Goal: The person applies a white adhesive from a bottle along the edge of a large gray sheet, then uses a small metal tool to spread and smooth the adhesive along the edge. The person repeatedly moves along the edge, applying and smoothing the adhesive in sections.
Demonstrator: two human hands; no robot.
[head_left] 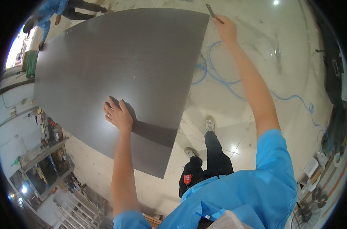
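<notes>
A large dark grey-brown board (pixel 104 57) with a smooth face lies in front of me. My left hand (pixel 119 114) rests on its surface toward the near side, fingers apart, with a ring on one finger. At the far right corner of the board, my right hand (pixel 226 29) grips a flat, narrow dark metal tool (pixel 209 10), which sticks out beyond my fingers beside the corner. Its exact kind cannot be made out. My right arm is stretched far forward.
Blue hose (pixel 219 78) lies in loops on the pale tiled floor (pixel 295 68) right of the board. Another person (pixel 51 15) in blue bends at the far left edge. Shelving (pixel 47 152) stands on the left; a fan (pixel 307 213) is at the lower right.
</notes>
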